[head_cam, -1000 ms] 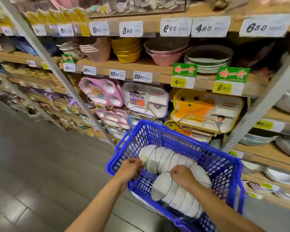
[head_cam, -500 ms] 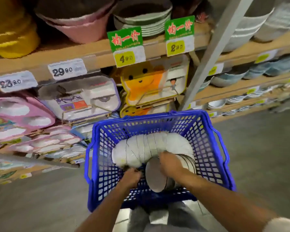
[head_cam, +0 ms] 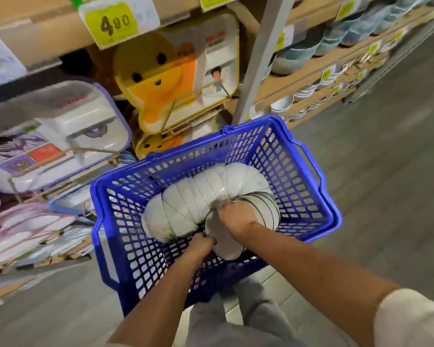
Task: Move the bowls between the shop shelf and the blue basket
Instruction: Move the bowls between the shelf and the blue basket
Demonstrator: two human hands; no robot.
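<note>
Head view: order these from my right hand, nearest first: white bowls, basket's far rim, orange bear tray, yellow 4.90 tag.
1. white bowls, held by the right hand
2. basket's far rim, just beyond
3. orange bear tray, on the shelf behind
4. yellow 4.90 tag, shelf edge above

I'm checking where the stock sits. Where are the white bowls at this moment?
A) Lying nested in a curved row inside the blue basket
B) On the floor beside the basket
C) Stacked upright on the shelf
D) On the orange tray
A: the white bowls lie nested on their sides in a curved row inside the blue basket.
</note>
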